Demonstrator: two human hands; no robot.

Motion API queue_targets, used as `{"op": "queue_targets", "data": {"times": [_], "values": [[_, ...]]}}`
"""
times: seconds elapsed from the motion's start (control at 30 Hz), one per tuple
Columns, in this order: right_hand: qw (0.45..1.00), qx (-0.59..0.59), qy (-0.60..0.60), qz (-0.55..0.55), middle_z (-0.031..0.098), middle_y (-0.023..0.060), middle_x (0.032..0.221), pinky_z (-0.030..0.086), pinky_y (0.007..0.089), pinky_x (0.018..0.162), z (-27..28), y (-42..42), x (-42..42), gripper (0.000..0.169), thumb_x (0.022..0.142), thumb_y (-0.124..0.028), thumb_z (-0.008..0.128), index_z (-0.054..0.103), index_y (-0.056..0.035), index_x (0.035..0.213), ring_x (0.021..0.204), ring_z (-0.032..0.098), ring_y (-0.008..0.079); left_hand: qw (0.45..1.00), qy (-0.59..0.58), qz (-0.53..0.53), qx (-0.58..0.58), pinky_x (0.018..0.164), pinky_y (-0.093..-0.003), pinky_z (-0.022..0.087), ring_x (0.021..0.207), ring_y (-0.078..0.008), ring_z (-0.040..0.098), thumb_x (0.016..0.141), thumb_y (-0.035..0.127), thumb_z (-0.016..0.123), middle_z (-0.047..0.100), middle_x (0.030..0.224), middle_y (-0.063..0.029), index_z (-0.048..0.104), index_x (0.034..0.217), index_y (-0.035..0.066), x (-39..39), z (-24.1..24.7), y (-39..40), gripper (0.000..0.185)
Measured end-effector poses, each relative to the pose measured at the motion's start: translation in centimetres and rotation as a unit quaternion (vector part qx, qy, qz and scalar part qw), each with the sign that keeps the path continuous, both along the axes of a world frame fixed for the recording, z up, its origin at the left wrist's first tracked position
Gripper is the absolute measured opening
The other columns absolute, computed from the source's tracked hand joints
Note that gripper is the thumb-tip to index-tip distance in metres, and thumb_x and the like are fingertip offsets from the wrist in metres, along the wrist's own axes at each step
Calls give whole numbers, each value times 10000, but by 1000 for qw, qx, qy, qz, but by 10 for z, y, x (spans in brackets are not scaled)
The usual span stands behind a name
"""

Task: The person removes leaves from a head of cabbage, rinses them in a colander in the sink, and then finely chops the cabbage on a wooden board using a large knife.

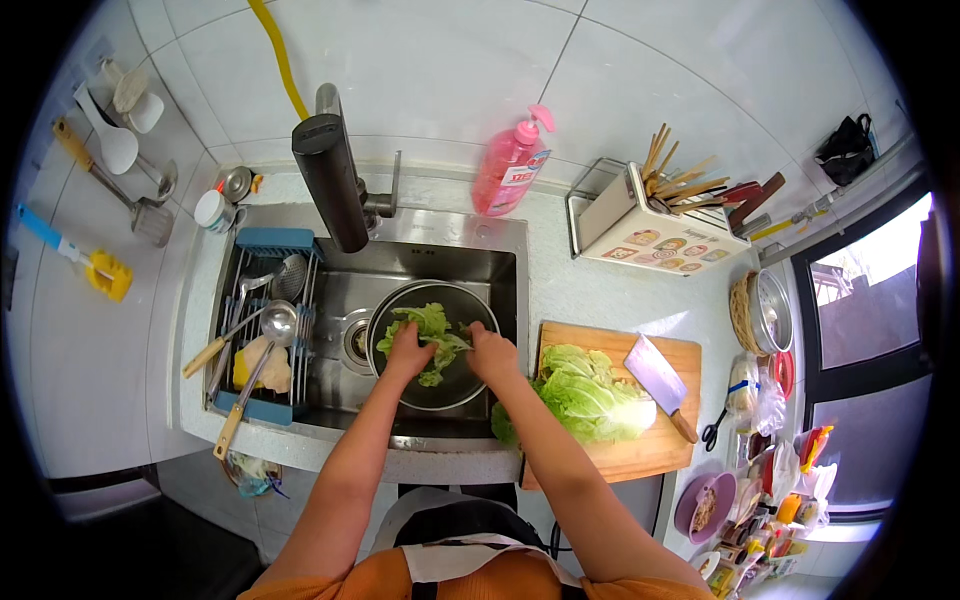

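Note:
Both hands are over a round metal basin [457, 395] standing in the stainless steel sink [337, 409]. My left hand [407, 352] grips a piece of green cabbage leaf [427, 319], its fingers hidden partly by the leaf. At the basin's right side, my right hand [491, 352] pinches the edge of the leafy piece between thumb and fingers. To the right, a napa cabbage [592, 401] lies on a wooden cutting board [622, 465], beside a cleaver [657, 375] with a wooden handle. Some leaf hangs over the sink's right edge.
A dark faucet [330, 184] rises behind the sink. On the left, a drying rack [274, 241] holds ladles and a yellow sponge cloth. A pink soap bottle [510, 169] stands at the back, and a utensil holder [652, 225] with chopsticks is right of it. Black scissors [711, 433] lie beyond the board.

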State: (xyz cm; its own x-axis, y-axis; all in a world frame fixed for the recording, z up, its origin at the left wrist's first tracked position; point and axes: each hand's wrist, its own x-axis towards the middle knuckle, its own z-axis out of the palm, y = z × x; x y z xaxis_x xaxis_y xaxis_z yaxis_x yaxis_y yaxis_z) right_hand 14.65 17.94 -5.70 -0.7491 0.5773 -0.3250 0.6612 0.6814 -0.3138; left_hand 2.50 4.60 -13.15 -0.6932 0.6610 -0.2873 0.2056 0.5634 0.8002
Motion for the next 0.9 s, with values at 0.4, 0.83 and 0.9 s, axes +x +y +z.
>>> {"op": "queue_targets", "data": {"times": [0.4, 0.83, 0.9], "values": [[951, -71, 301, 5, 652, 111, 930, 523, 416, 729, 39, 28, 49, 140, 823, -47, 614, 678, -83, 942, 820, 648, 328, 910, 240, -248, -231, 931, -456, 478, 1148, -312, 557, 776, 382, 724, 575, 1215, -115, 654, 1099, 67, 16, 77, 9, 457], [947, -24, 322, -1, 589, 116, 963, 505, 433, 759, 64, -12, 84, 209, 799, -55, 644, 637, -89, 1006, 921, 601, 341, 933, 345, -100, -4, 808, -438, 481, 947, -308, 615, 794, 92, 647, 636, 995, -106, 642, 943, 79, 52, 111, 6, 149], [957, -24, 291, 2, 609, 111, 1065, 509, 424, 820, 74, -8, 107, 255, 782, -32, 624, 649, -105, 1025, 991, 603, 328, 937, 324, -132, -11, 826, -438, 471, 967, -313, 599, 795, 69, 644, 629, 1001, -106, 639, 967, 81, 63, 105, 14, 172]]}}
